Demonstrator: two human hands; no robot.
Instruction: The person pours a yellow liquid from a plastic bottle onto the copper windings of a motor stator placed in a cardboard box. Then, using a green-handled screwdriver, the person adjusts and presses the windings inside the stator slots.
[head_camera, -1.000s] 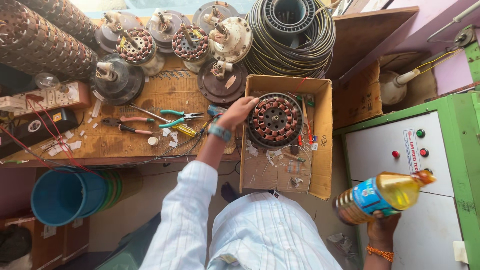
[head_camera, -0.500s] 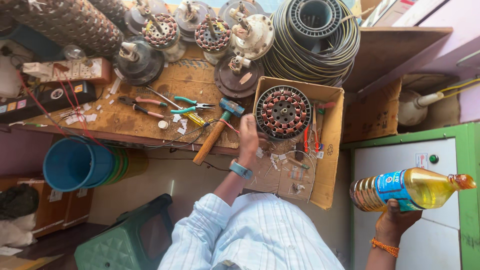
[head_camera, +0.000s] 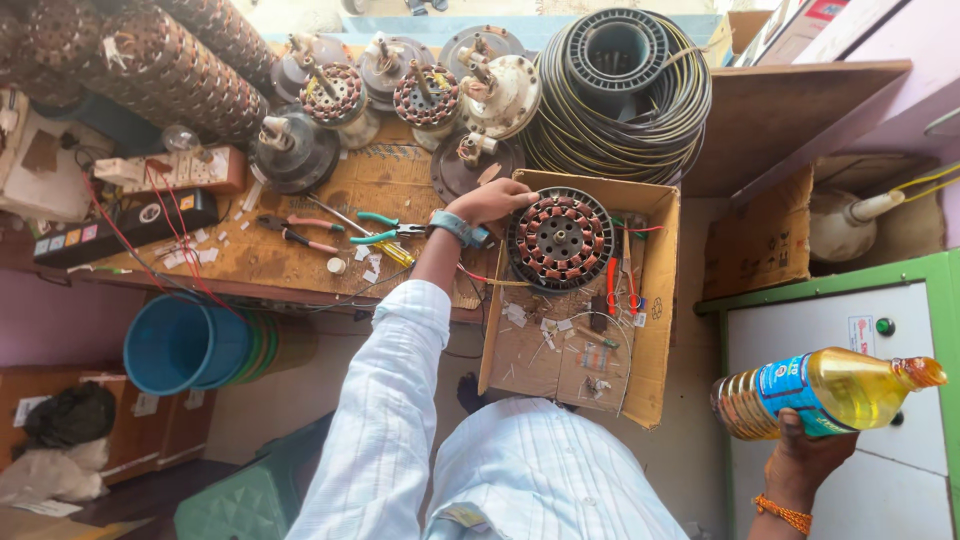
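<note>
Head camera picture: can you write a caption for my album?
Left hand on a copper-wound stator, right hand holding an oil bottle.

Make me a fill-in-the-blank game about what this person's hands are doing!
1. The left hand rests on the edge of a round copper-wound motor part inside a cardboard ____.
2. The right hand holds a bottle of ____ oil.
3. The bottle's cap is ____.
4. The bucket under the workbench is ____.

Answers: box; yellow; orange; blue

Pale striped long-sleeved shirt; teal wristwatch; orange bracelet.
</note>
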